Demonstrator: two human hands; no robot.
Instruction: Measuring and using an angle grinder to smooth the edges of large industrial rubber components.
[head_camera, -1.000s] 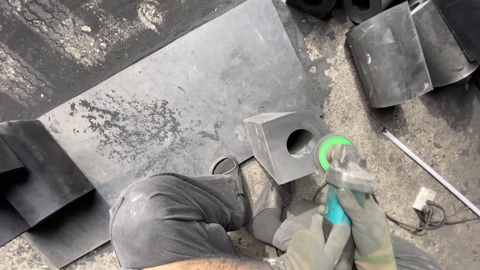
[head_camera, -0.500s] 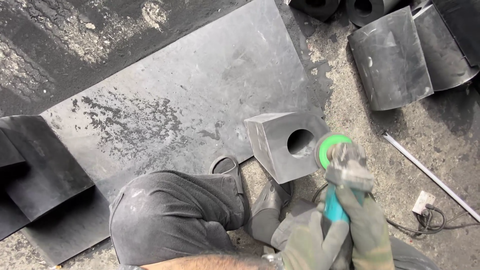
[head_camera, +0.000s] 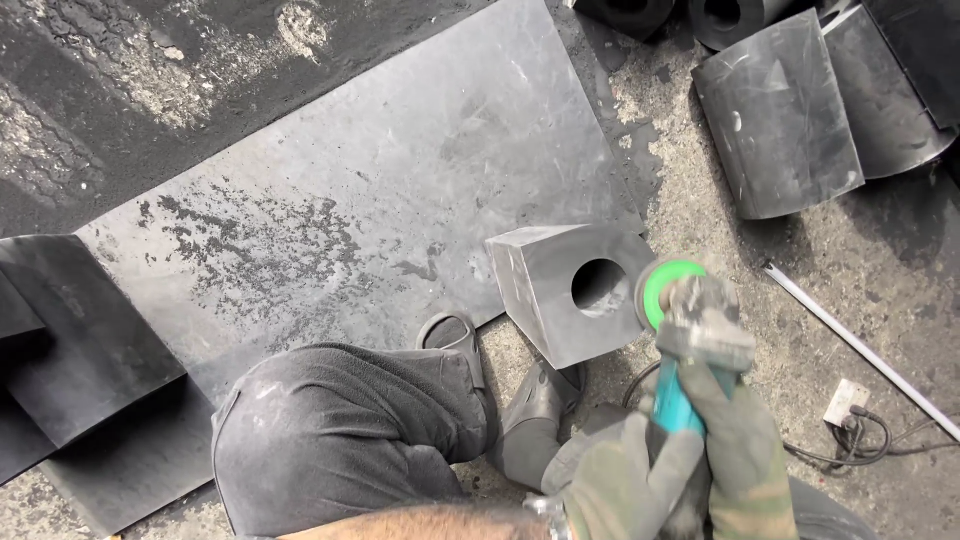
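From the head view I see the metal block (head_camera: 575, 292) with its round hole sitting at the corner of the flat steel plate (head_camera: 380, 200) on the gritty floor (head_camera: 700, 200), bare plate open to its left. Both gloved grips, left hand (head_camera: 625, 485) and right hand (head_camera: 745, 450), are wrapped tight around the angle grinder (head_camera: 690, 340); its green disc touches the block's right edge, just ahead of my hands.
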